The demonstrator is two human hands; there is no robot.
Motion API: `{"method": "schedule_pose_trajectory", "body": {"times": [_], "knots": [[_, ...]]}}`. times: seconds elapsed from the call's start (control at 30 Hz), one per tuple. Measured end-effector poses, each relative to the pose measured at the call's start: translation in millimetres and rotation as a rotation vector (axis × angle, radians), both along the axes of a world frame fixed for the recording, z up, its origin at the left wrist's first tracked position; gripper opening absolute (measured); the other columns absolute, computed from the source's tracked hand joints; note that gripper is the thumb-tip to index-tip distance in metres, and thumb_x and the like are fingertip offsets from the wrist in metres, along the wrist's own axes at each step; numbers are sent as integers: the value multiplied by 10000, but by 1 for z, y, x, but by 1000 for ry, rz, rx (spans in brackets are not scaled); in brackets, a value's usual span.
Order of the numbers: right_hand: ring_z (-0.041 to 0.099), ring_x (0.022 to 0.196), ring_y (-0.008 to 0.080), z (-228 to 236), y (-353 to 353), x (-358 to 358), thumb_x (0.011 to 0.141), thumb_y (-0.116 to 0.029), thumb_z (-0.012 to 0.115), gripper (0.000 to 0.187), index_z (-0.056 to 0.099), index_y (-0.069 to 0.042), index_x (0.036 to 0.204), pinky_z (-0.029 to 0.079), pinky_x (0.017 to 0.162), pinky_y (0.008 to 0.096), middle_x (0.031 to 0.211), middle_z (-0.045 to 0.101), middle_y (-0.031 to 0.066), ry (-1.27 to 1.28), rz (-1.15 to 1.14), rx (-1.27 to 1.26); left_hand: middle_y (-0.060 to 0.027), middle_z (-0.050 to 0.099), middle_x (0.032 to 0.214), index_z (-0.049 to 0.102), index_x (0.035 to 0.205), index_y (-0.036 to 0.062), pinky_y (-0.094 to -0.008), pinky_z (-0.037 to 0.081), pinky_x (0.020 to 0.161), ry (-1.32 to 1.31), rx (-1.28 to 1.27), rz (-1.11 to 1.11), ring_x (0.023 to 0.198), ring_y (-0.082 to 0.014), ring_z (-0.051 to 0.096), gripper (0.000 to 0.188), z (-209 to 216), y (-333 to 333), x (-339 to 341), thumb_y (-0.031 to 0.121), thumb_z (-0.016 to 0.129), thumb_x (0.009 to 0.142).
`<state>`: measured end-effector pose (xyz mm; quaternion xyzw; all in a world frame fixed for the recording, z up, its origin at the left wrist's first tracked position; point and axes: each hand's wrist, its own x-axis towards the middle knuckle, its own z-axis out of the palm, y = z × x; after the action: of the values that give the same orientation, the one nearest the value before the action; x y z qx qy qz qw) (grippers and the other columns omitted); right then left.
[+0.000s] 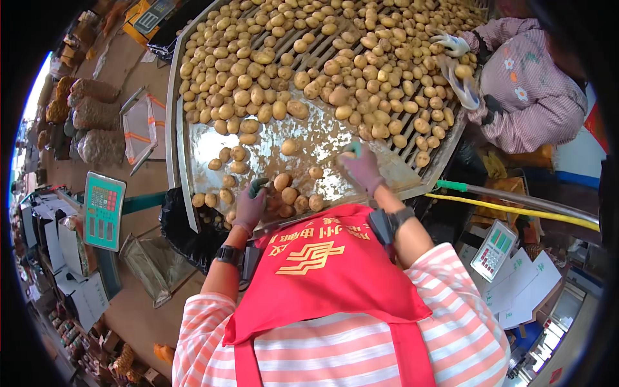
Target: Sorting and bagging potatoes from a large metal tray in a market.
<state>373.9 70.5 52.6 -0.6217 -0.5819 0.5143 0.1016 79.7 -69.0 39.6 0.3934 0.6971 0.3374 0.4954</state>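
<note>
Potatoes [289, 195] lay loose on the bare metal of the desk [205, 147], a cluster close to the near edge, with a dense heap [242, 98] beyond and more resting on slats [403, 155] toward the far right.

Left hand [250, 208]: gloved, at the near edge, just left of the cluster. Fingers bent; could not tell whether they gripped anything, as the palm was hidden.

Right hand [362, 168]: gloved, reached over the metal, well apart from the left. Fingers grasped one potato [349, 155], only a pale part of it showing.

Opposite right, a co-worker's gloved hands [453, 45] were at the heap's edge.

Handling (judged): firm, fairly light singly, rounded and apt to roll on the smooth plate; skin probably dry and dusty, easily bruised if dropped. Best hold: around the widest part, thumb opposing the fingers, with gentle pressure.
</note>
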Motion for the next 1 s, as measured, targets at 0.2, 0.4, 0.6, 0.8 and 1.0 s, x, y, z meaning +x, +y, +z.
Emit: {"method": "schedule_pose_trajectory", "body": {"times": [0.2, 0.4, 0.6, 0.8, 1.0], "knots": [[623, 929, 291, 55, 27, 23, 731, -162, 617, 492, 500, -71, 1199, 534, 774, 386, 1284, 450, 221, -368, -348, 407, -138, 556, 1218, 593, 1211, 172, -365, 495, 859, 310, 126, -277, 996, -305, 619, 431, 22, 26, 27, 207, 659, 787], [622, 966, 324, 30, 12, 28, 734, -178, 594, 535, 513, -112, 1258, 518, 800, 412, 1228, 513, 213, -574, 261, 550, -92, 530, 1244, 618, 1153, 220, -425, 496, 831, 586, 168, -879, 1000, -330, 590, 335, 20, 34, 43, 231, 584, 820], [668, 789, 282, 51, 53, 10, 749, -306, 688, 264, 707, -70, 866, 511, 715, 349, 771, 683, 139, 1, -27, 472, -109, 588, 1106, 647, 1103, 215, -428, 497, 811, 566, -28, -768, 935, -337, 610, 294, 35, 18, 30, 236, 588, 815], [593, 1057, 309, 44, 115, -34, 782, -265, 649, 523, 531, -107, 1267, 486, 895, 387, 1260, 544, 122, -368, 98, 576, -132, 654, 1001, 665, 1069, 170, -404, 503, 782, 334, 3, -545, 901, -349, 626, 276, 39, 11, 7, 211, 582, 809], [643, 884, 274, 27, 114, -57, 809, -338, 660, 425, 583, -127, 1170, 525, 796, 402, 1028, 626, 114, -50, 133, 34, -69, 675, 971, 636, 1113, 57, -290, 505, 755, 111, -120, -228, 889, -152, 636, 271, 9, -13, -1, 119, 540, 868]]}}
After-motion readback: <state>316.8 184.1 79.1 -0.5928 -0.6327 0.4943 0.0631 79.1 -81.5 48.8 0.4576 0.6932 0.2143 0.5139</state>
